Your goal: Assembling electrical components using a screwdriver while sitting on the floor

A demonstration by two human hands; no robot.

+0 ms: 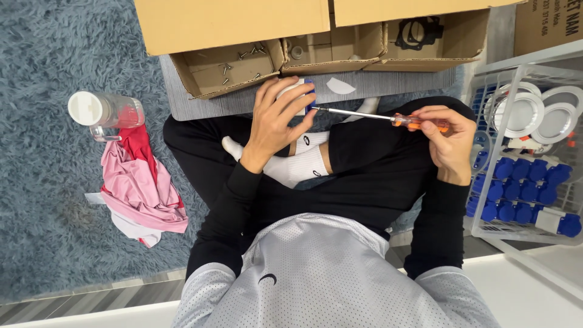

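Cardboard box (pixel 226 70) edge nearly touches left hand (pixel 274 124); right hand (pixel 449 141) has room.

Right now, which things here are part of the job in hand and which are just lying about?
In use: left hand on white-and-blue part; right hand on screwdriver; screws; blue parts in basket.

Lying about: bottle; pink cloth.
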